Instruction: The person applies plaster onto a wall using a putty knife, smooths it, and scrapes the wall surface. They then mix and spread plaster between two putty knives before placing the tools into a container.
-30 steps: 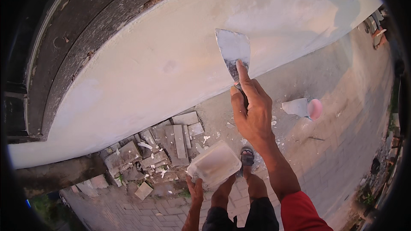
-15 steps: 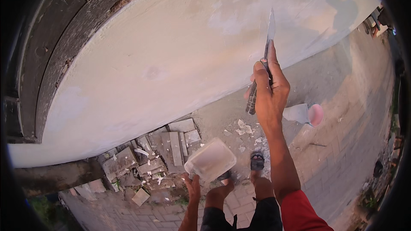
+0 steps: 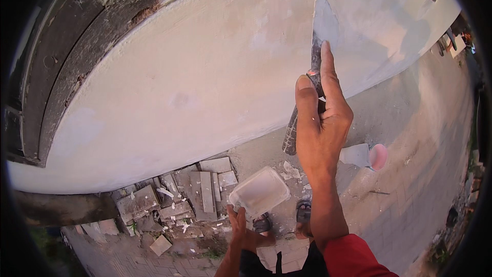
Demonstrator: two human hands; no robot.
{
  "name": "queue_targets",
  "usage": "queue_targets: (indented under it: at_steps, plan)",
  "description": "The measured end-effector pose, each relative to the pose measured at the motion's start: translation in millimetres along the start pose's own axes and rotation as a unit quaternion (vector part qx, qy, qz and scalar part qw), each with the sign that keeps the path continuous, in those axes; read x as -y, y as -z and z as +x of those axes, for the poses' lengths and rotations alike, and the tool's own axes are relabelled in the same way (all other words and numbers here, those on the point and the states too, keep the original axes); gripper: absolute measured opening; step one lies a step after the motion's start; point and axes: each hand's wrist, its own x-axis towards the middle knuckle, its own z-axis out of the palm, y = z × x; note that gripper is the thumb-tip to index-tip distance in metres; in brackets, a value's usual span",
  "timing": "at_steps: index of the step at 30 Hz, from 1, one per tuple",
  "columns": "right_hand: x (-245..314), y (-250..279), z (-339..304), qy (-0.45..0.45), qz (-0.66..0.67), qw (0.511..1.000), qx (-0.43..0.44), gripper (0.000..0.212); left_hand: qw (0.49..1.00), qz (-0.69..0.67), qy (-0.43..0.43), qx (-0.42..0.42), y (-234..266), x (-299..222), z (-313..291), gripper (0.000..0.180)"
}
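Note:
My right hand is wrapped round the dark, worn handle of a putty knife, its index finger stretched along toward the blade. The pale, pointed blade is up in front of the cream-coloured wall; whether it touches the surface I cannot tell. Lower down, my left hand grips the near left corner of a whitish rectangular plastic tub. A pale coating covers the tub's inside. Most of that hand's fingers are hidden beneath the tub.
Broken tiles and boards are heaped along the wall's foot at left. A white bucket with a pink inside lies on its side to the right. Pale flakes litter the ground near my sandalled feet. Dark weathered timber borders the wall.
The putty knife has turned, showing more of its blade's flat face, and its tip is higher. The tub and my left hand have shifted slightly right.

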Motion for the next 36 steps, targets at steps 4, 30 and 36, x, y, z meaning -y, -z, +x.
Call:
queue_targets:
  at_steps: [4, 30, 36]
  plan:
    - [6, -38, -47, 0.025, -0.054, 0.991, 0.12, 0.062, 0.984, -0.105, 0.144, -0.004, -14, -12, 38, 0.058]
    - [-59, 12, 26, 0.306, -0.17, 0.932, -0.097, 0.048, 0.97, -0.169, 0.172, 0.008, -76, 259, 132, 0.043]
    - [-65, 13, 47, 0.376, -0.173, 0.903, -0.117, 0.047, 0.971, -0.101, 0.216, -0.028, -88, 258, 119, 0.045]
